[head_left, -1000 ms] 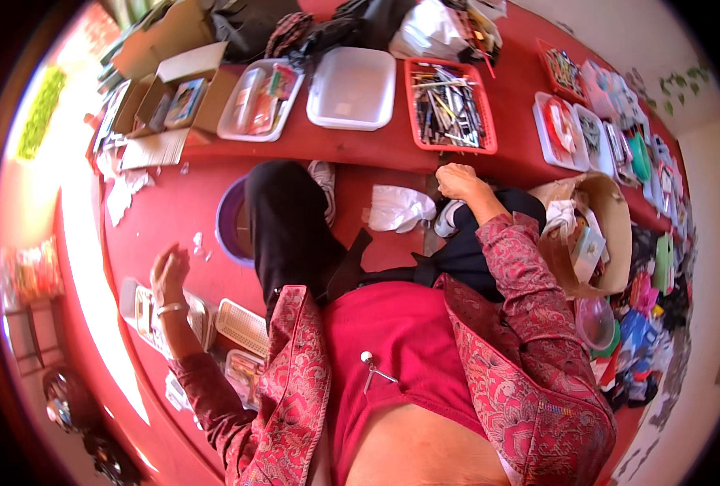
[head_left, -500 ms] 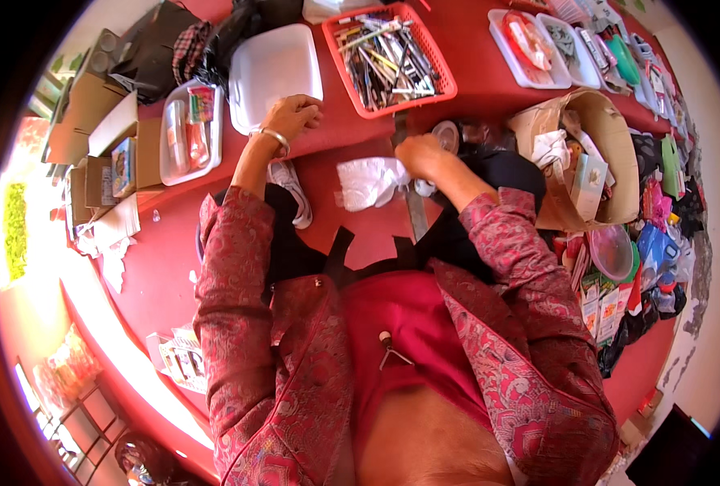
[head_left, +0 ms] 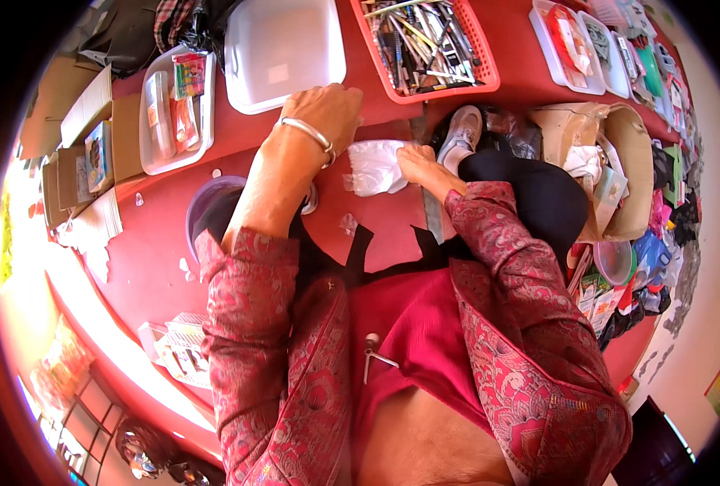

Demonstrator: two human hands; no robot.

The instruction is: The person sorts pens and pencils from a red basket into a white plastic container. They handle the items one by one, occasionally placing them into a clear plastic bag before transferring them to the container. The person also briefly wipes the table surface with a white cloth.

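Note:
My right hand [head_left: 426, 168] pinches the right edge of a crumpled, thin white wrapper [head_left: 376, 168], which hangs above the red floor between my legs. Whether it is plastic or paper I cannot tell. Just up and left of the wrapper is my left hand [head_left: 324, 113], with a silver bangle on the wrist. Its fingers are curled and turned away, so anything in them is hidden. Beyond that hand stands a white plastic tub [head_left: 287, 57]; to the tub's right is a red basket [head_left: 489, 77] full of pens and pencils.
At the left are a clear tray [head_left: 151, 154] with packets and open cardboard boxes [head_left: 129, 134]. A large cardboard box [head_left: 631, 154] with mixed items stands beside my right knee. Farther right lie several plastic goods, near a clear round container [head_left: 612, 263]. A purple basin [head_left: 199, 211] shows behind my left arm.
The view has shifted, and the containers appear higher. My left hand has come rightward, closer to the wrapper, its fingers now turned away. The right hand keeps its grip on the wrapper.

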